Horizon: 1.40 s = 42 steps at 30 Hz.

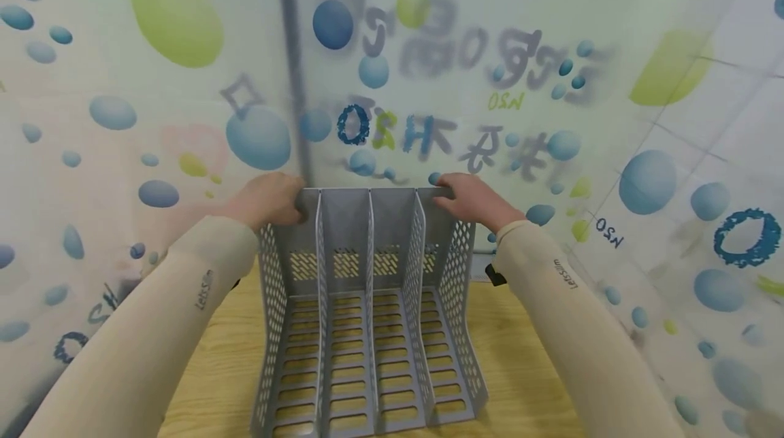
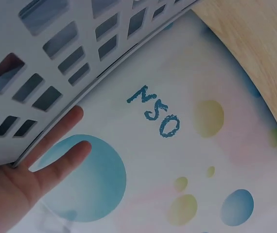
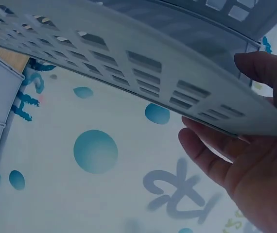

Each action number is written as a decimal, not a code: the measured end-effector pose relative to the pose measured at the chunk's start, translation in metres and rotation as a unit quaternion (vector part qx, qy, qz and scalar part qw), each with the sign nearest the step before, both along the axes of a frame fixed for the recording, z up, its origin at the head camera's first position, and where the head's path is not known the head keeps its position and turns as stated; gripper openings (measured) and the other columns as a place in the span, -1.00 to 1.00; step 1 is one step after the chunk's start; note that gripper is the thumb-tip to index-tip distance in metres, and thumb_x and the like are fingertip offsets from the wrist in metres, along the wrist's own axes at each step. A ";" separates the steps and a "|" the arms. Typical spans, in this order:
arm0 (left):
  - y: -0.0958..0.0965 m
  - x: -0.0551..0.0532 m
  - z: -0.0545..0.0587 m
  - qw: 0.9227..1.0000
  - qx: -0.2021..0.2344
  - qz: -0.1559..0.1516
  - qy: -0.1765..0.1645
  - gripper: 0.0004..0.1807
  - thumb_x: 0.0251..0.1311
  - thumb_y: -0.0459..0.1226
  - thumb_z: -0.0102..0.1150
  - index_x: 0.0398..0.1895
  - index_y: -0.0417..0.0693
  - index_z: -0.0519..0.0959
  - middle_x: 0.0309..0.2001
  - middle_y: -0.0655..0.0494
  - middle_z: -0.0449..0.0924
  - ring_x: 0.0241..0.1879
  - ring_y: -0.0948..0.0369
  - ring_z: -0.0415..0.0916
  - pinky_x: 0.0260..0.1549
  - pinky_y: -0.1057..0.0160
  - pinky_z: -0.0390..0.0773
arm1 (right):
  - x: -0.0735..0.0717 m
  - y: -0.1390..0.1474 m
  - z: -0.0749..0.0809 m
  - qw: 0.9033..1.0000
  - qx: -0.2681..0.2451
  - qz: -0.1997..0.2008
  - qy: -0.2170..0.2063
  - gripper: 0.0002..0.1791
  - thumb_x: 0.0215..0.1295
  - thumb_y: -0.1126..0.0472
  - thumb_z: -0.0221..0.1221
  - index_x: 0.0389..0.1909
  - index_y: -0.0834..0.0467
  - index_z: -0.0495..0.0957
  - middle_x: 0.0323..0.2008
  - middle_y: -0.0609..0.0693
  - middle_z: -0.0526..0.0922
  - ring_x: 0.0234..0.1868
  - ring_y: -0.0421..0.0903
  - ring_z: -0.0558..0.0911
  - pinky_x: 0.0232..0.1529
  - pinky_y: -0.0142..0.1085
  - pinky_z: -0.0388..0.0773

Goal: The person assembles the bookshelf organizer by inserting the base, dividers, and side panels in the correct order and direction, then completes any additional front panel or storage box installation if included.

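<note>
A grey plastic file rack with upright dividers, perforated sides and a slotted base is in the middle of the head view, its base toward me. My left hand grips its top left corner. In the left wrist view, two fingers reach out past the edge of the perforated side. At the top right corner, my right hand holds the rack. The right wrist view has the thumb on the inner side and other fingers beneath the side wall. The compartments contain nothing visible.
A wood-grain table lies under the rack. Behind it hangs a pale curtain printed with bubbles and letters, which also closes in both sides. A grey panelled object shows at the left of the right wrist view.
</note>
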<state>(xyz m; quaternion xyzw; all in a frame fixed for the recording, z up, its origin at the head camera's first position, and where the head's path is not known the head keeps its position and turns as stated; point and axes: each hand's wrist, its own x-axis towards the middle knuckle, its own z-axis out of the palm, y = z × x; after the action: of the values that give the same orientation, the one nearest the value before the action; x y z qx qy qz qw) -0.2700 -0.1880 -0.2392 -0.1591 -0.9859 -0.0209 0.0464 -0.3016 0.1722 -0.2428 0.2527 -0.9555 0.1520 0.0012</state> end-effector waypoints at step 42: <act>0.013 0.004 0.004 0.999 0.012 -0.019 -0.039 -0.88 0.19 -0.30 0.32 -0.39 -0.13 0.56 -0.39 0.00 0.58 -0.38 0.06 0.42 -0.37 0.06 0.42 | -0.001 -0.001 0.000 0.994 0.097 -0.020 -0.049 -0.62 0.55 0.03 0.17 -0.47 0.13 0.43 -0.47 0.02 0.42 -0.43 -0.04 0.42 -0.30 -0.17 0.37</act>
<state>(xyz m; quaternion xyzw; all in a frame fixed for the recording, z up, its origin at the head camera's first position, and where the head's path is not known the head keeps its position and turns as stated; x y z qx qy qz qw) -0.2658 -0.1745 -0.2356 -0.1762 -0.9835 -0.0400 0.0093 -0.3023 0.1710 -0.2432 0.2247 -0.9695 0.0710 -0.0672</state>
